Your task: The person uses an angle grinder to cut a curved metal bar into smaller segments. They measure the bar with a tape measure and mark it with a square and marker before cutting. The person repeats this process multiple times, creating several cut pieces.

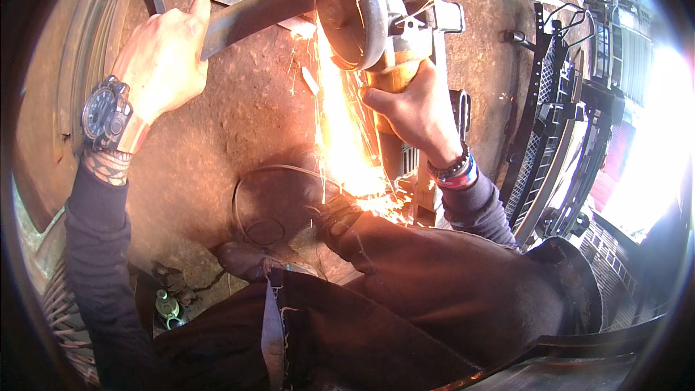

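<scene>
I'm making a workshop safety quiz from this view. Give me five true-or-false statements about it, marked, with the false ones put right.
1. The right hand holds the angle grinder. True.
2. The angle grinder is idle. False: sparks stream from it.
3. The left hand holds a curved metal strip. True.
4. Both hands wear gloves. False: both hands are bare.
5. A wristwatch is worn on the left, bracelets on the right. True.
</scene>
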The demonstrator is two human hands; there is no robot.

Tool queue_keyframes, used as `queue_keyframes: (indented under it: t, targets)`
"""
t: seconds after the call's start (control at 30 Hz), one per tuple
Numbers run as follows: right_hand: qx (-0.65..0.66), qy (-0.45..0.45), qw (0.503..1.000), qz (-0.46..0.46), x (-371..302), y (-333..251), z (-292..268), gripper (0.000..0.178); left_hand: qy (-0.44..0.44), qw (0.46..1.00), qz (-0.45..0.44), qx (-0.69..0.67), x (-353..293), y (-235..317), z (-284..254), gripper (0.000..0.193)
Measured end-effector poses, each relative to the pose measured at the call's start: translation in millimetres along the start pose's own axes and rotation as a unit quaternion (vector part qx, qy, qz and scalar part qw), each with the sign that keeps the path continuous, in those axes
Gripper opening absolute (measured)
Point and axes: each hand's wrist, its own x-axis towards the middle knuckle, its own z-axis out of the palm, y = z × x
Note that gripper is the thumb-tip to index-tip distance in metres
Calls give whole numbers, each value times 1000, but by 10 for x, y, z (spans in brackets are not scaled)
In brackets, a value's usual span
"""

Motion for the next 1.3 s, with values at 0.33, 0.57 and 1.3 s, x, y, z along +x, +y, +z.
queue_keyframes:
  t: [0.33, 0.57, 1.3]
  targets:
    - [-4, 3, 1000, -15, 61, -70, -11, 44, -16, 1000, -8, 3, 7, 72, -84, 44]
    - [12, 19, 999, -37, 86, -67, -7, 37, -3, 1000, 3, -1, 11, 111, -116, 37]
    - [13, 6, 998, -60, 213, -178, -47, 40, -12, 1000, -3, -10, -1, 117, -127, 43]
